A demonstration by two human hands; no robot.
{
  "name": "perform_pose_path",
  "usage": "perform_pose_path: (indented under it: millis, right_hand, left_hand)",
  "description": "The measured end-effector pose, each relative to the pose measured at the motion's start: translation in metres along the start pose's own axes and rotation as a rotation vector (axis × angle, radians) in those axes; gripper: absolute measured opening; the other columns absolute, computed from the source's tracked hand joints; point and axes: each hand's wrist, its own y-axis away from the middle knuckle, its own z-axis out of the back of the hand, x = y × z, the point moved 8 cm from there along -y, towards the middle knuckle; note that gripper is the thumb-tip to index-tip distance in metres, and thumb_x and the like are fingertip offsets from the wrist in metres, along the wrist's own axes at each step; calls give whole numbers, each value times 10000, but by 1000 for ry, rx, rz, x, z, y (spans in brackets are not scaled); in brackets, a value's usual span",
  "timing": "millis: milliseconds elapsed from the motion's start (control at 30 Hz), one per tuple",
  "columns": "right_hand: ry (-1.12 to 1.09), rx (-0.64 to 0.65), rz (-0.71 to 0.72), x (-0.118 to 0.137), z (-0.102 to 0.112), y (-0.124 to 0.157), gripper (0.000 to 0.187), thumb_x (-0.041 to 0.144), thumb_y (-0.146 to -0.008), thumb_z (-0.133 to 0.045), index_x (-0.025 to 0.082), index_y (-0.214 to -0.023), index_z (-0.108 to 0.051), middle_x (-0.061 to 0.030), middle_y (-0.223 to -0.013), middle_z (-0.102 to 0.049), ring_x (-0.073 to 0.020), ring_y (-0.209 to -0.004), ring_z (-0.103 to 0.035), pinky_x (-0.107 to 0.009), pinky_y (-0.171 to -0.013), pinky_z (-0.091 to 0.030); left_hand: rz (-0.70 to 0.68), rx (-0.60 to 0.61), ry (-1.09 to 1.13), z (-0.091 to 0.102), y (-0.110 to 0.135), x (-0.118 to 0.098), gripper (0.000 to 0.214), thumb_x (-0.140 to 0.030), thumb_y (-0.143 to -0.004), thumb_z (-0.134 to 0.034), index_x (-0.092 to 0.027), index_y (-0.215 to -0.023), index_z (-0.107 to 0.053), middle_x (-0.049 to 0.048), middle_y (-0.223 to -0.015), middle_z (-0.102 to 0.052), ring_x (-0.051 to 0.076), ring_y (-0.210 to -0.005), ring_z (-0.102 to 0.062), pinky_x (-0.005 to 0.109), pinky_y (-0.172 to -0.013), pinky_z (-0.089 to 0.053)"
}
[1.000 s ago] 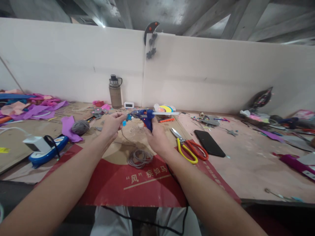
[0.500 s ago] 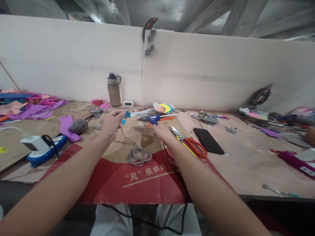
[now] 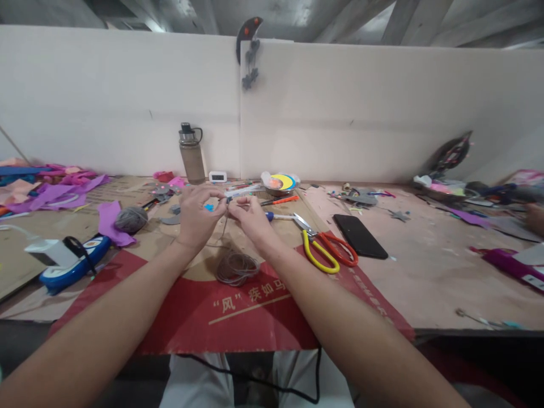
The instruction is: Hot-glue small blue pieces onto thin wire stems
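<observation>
My left hand (image 3: 198, 216) and my right hand (image 3: 250, 216) meet above the cardboard sheet (image 3: 238, 306), fingertips almost touching. The left hand pinches a small blue felt piece (image 3: 208, 207). The right hand's fingers are pinched on a thin grey cord (image 3: 225, 224) that runs down to a coil of the same cord (image 3: 236, 266) below the hands. The blue glue gun (image 3: 280, 216) lies on the cardboard just right of my right hand, mostly hidden behind it.
Yellow and red-handled scissors (image 3: 325, 252) and a black phone (image 3: 356, 236) lie to the right. A grey yarn ball (image 3: 130, 218), purple felt scraps (image 3: 55, 191), a power adapter (image 3: 49, 253) and a bottle (image 3: 190, 155) are left and behind. White partition boards (image 3: 340, 113) close the back.
My right hand set the glue gun down on the cardboard and came left to meet the left hand. It now pinches the grey cord.
</observation>
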Motion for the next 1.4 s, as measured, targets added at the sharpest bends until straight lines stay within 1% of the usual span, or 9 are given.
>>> perform_pose_path:
  millis: [67, 133, 200, 300, 433, 633, 900, 1100, 1400]
  right_hand:
    - [-173, 62, -91, -9, -11, 3, 334, 301, -748, -581, 235, -948, -322, 30, -807, -588, -98, -638, -587, -275, -660, -498]
    - [-188, 55, -87, -8, -9, 4, 317, 282, -744, -583, 243, -948, -343, 71, -725, -541, -74, -533, -508, -242, -571, -476]
    - [-76, -5, -5, -1, 0, 3, 236, 266, -736, -585, 232, -904, -422, 81, -672, -486, -68, -513, -441, -210, -514, -423]
    - [145, -67, 118, 10, 11, 0, 90, 261, -748, -565, 199, -799, -525, 53, -663, -499, -86, -566, -441, -222, -545, -397]
    - [310, -90, 214, 17, 16, -1, 85, 246, -772, -532, 171, -764, -573, 15, -706, -571, -111, -646, -495, -258, -652, -411]
    - [533, -114, 288, 29, 18, 4, 107, 248, -801, -524, 174, -736, -567, 4, -726, -584, -121, -666, -499, -271, -669, -389]
    - [674, -122, 372, 37, 16, 9, 77, 199, -799, -535, 178, -726, -547, -22, -760, -583, -139, -712, -497, -285, -695, -380]
    - [670, -121, 382, 34, 16, 7, 67, 188, -792, -559, 182, -726, -548, -11, -748, -582, -132, -694, -488, -274, -675, -373]
    - [643, -135, 361, 38, 19, 7, 71, 193, -786, -584, 178, -719, -564, 2, -697, -580, -114, -637, -478, -265, -641, -363]
  left_hand:
    - [55, 16, 45, -3, 2, 3, 63, -167, -710, -640, -211, -734, -677, 20, -820, -666, 164, -786, -562, 276, -755, -402]
    - [152, 33, 126, -7, 4, 12, 43, -194, -715, -637, -194, -734, -675, 7, -717, -638, 127, -646, -522, 246, -648, -388]
    - [278, 63, 241, -14, 7, 23, 59, -236, -712, -647, -178, -713, -660, -2, -616, -600, 107, -555, -492, 233, -565, -366]
    - [446, 124, 456, -31, 12, 38, 131, -290, -695, -675, -169, -706, -627, -13, -513, -552, 95, -465, -462, 224, -479, -339]
    - [582, 167, 646, -44, 18, 44, 168, -283, -660, -709, -162, -678, -594, -24, -455, -507, 74, -409, -414, 210, -418, -287]
    - [720, 171, 772, -45, 23, 41, 166, -217, -605, -723, -155, -673, -585, -36, -492, -478, 56, -418, -408, 186, -389, -217]
    - [670, 259, 796, -52, 22, 38, 164, -221, -640, -690, -153, -669, -543, -61, -490, -406, 33, -405, -313, 163, -373, -201]
    - [617, 246, 620, -48, 20, 41, 132, -224, -642, -665, -167, -699, -560, -65, -520, -443, 35, -404, -323, 174, -389, -270]
    - [463, 308, 396, -43, 16, 38, 88, -243, -668, -629, -180, -697, -574, -52, -556, -493, 59, -437, -391, 188, -410, -317]
